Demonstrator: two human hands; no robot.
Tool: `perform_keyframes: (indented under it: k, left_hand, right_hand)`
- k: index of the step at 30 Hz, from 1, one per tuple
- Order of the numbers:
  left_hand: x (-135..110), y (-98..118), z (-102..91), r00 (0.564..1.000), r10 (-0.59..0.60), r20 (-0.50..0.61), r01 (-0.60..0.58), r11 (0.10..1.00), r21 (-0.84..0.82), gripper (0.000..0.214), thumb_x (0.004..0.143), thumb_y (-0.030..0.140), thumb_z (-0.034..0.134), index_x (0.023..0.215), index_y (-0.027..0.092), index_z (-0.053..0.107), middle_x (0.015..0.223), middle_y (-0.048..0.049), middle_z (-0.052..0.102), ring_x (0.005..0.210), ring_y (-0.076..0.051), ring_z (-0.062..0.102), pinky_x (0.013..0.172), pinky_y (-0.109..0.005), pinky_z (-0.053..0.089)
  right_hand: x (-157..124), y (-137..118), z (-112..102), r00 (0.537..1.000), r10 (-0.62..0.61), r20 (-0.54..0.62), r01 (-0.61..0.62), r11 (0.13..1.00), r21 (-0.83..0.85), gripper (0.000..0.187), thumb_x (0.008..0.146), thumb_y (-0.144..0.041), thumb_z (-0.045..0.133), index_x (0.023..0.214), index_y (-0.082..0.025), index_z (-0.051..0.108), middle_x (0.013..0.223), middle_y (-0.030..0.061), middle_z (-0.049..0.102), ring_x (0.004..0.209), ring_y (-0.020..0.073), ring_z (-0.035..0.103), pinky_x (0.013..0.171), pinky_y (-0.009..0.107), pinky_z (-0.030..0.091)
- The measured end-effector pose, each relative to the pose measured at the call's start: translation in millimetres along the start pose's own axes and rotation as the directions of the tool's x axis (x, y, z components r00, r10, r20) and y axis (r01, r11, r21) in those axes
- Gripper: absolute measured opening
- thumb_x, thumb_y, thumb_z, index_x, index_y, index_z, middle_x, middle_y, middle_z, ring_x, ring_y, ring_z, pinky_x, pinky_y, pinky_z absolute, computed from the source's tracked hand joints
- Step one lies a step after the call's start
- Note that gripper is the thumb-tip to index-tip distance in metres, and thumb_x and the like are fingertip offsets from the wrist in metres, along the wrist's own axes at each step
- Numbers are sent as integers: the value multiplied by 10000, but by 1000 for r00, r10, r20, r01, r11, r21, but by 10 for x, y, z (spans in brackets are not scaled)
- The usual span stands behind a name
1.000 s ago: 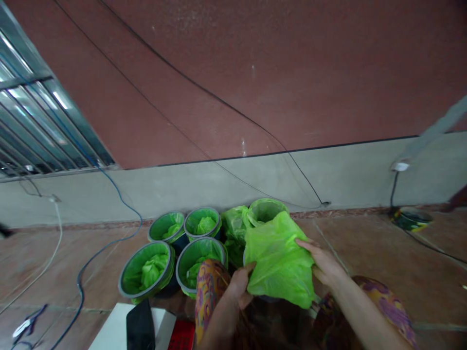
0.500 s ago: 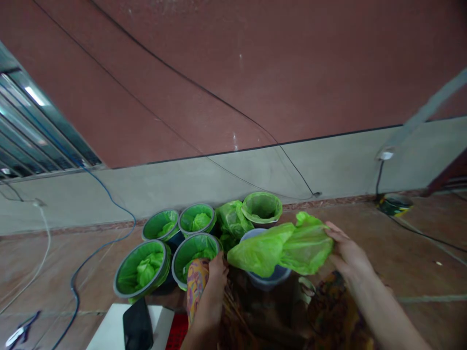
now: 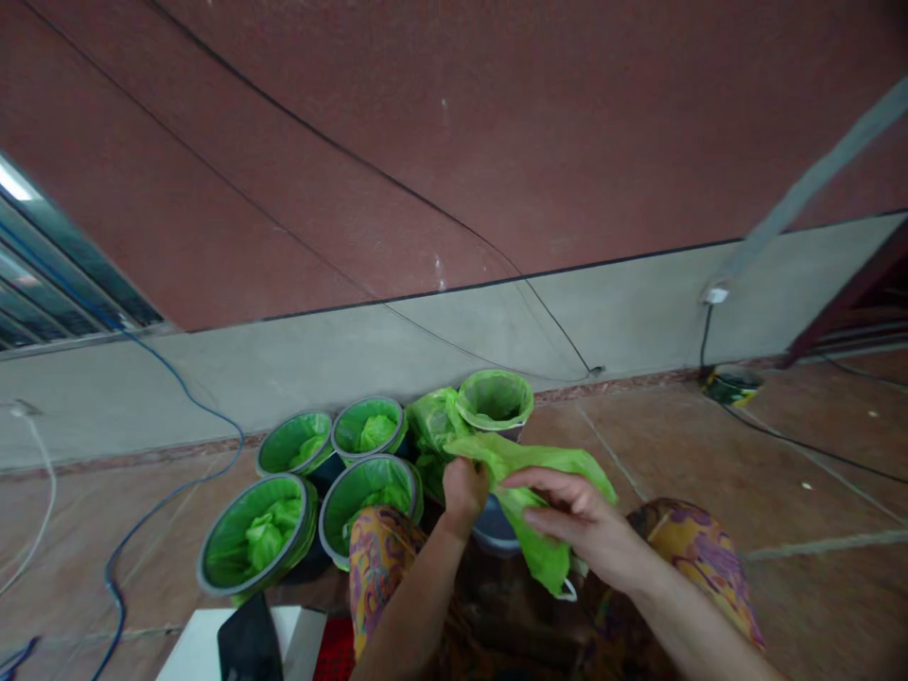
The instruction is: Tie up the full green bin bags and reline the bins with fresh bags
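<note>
A thin light-green plastic bag (image 3: 548, 560) is stretched between my hands, its lower end hanging down. My left hand (image 3: 466, 492) is closed on the bag's left edge. My right hand (image 3: 578, 515) has its fingertips on the bag near its middle, close to my left hand. Below the bag stands a grey-blue bucket (image 3: 495, 537), partly hidden by the bag and my hands. A bucket with a green liner (image 3: 495, 397) stands just behind, next to a bunched green bag (image 3: 432, 421).
Several green-lined buckets (image 3: 259, 530) with crumpled green bags inside stand at the left. A white box (image 3: 302, 638) with a dark phone (image 3: 250, 643) lies in front of them. A blue hose (image 3: 113, 567) runs along the floor. By the wall at right sits a small tin (image 3: 733, 386).
My right hand has moved left and down towards my left hand. The bag, spread out wide before, now hangs folded between them. The view has shifted a little to the right.
</note>
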State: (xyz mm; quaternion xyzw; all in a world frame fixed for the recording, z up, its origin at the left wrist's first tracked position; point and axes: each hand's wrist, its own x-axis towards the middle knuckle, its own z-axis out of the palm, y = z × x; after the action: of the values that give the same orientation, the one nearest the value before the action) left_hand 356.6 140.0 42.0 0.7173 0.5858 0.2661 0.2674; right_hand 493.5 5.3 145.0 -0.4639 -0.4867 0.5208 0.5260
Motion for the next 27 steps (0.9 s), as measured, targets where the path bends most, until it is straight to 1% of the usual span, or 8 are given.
perform_keyframes:
  k: [6, 10, 13, 15, 16, 19, 23, 27]
  left_hand:
    - [107, -536, -371, 971, -162, -178, 187, 973, 135, 196, 756, 144, 530, 873, 164, 685, 928, -120, 707, 879, -252, 657, 785, -326, 456]
    - [93, -701, -477, 947, -235, -219, 173, 947, -269, 74, 690, 176, 572, 743, 166, 623, 784, -57, 657, 762, -194, 609, 743, -298, 455]
    - [24, -695, -401, 942, -333, -53, 176, 621, -764, 118, 653, 266, 619, 696, 182, 548, 650, 19, 576, 613, -131, 551, 633, -252, 438]
    - [-36, -664, -369, 952, -304, 42, 182, 449, -875, 199, 619, 290, 660, 678, 187, 501, 612, 50, 529, 555, -100, 503, 581, -225, 408]
    - [-67, -645, -376, 964, -256, 68, 179, 442, -879, 218, 604, 276, 676, 668, 189, 486, 597, 60, 510, 541, -91, 481, 564, -214, 392]
    - [-156, -573, -487, 995, -38, 90, 94, 642, -761, 190, 601, 193, 682, 680, 194, 509, 604, 59, 513, 558, -96, 473, 556, -206, 375]
    - [-277, -489, -678, 973, 195, 125, -132, 910, -392, 248, 662, 105, 632, 879, 220, 664, 711, 13, 589, 654, -143, 537, 653, -240, 423]
    - [-308, -490, -710, 983, 185, 14, -179, 966, -186, 288, 698, 104, 612, 925, 251, 709, 906, -42, 658, 798, -187, 602, 815, -284, 448]
  right_hand:
    - [-207, -75, -924, 958, -90, -274, -21, 926, -377, 419, 742, -428, 710, 1097, -204, 711, 960, 68, 733, 792, 185, 665, 674, 264, 521]
    - [-266, 194, -1371, 903, -211, -375, -164, 636, -754, 377, 780, -365, 598, 1116, -230, 700, 962, 61, 724, 764, 200, 665, 701, 304, 510]
    - [-249, 434, -1471, 826, -329, -457, -306, 418, -855, 359, 747, -288, 552, 1067, -229, 704, 997, 80, 722, 813, 243, 665, 745, 352, 508]
    - [-233, 548, -1488, 783, -357, -509, -402, 335, -853, 352, 764, -293, 517, 1053, -211, 701, 1032, 105, 716, 790, 258, 657, 733, 378, 502]
    - [-227, 584, -1499, 767, -355, -534, -440, 315, -841, 353, 780, -303, 495, 1047, -199, 703, 1044, 118, 713, 777, 263, 654, 724, 388, 497]
    - [-229, 614, -1578, 665, -336, -667, -534, 411, -739, 373, 795, -320, 466, 1024, -168, 717, 1024, 148, 715, 798, 286, 657, 713, 402, 490]
    - [-239, 569, -1711, 436, -205, -876, -494, 759, -424, 401, 762, -333, 507, 1053, -160, 722, 969, 134, 734, 798, 275, 666, 641, 349, 500]
    - [-205, 537, -1717, 394, -158, -906, -386, 866, -319, 449, 758, -362, 538, 1093, -121, 714, 952, 151, 730, 696, 226, 632, 563, 302, 476]
